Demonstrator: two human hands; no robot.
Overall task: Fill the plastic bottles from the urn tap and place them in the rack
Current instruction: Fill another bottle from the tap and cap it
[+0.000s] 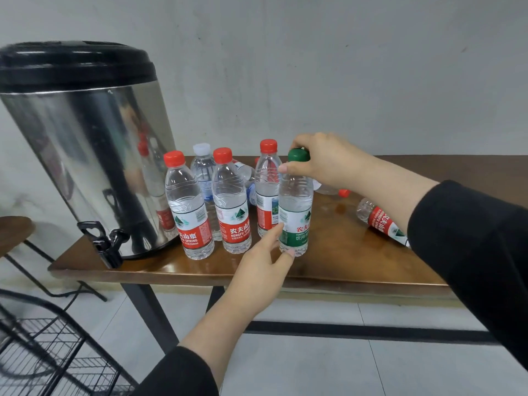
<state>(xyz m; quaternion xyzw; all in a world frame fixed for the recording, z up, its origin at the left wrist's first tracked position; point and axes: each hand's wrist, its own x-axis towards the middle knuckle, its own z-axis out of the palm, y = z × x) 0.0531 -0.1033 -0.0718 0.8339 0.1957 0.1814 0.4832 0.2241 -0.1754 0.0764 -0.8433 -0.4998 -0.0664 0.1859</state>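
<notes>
My 1 head-worn camera looks forward and down, close over my hands [320,164], table [357,252] just beyond them.

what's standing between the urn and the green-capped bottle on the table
In the head view, between the urn and the green-capped bottle stand three red-capped bottles and, behind them, one white-capped bottle.
</notes>
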